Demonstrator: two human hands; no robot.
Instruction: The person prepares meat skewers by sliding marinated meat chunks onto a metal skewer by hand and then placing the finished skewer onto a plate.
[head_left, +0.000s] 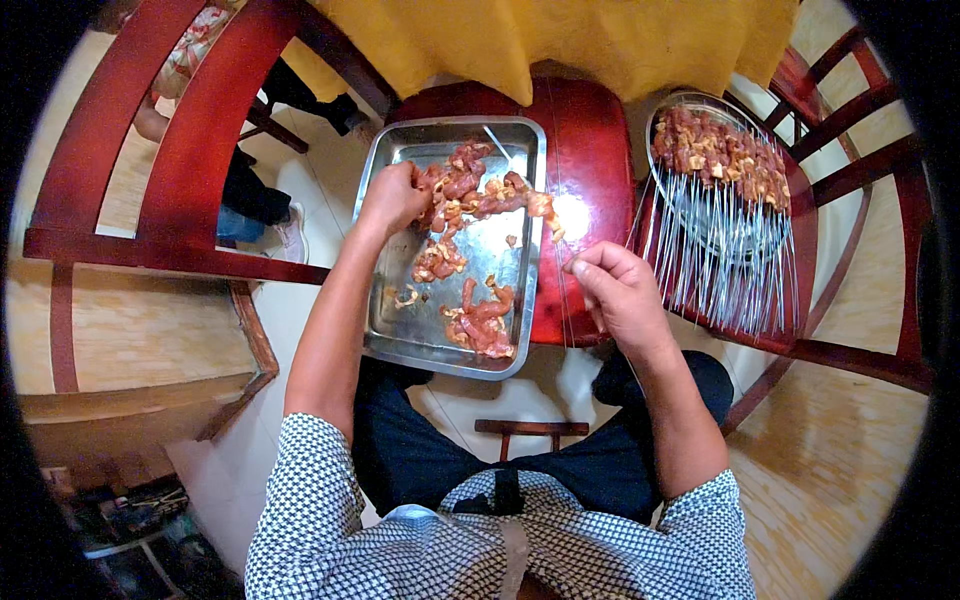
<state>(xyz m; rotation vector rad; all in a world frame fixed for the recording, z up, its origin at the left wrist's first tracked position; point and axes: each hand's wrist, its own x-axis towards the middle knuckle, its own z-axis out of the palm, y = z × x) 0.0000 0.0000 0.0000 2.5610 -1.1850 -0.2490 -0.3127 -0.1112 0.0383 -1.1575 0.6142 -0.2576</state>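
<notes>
The left hand (pixel 398 198), curled fingers touching moist, lumpy meat (pixel 465 188) in a shiny rectangular metal tray (pixel 395 325), may or may not be gripping, I cannot tell, while the right hand (pixel 615 292) pinches a thin metal skewer (pixel 563 254).

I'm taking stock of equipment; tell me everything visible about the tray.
The tray is rectangular and shallow, silvery, apparently metal, with rounded corners and a turned-out rim. It lies open side up on the red seat, its near end past the seat's front edge. Raw meat lies scattered in it, leaving some bottom bare. The left hand reaches into it, at the meat.
</notes>
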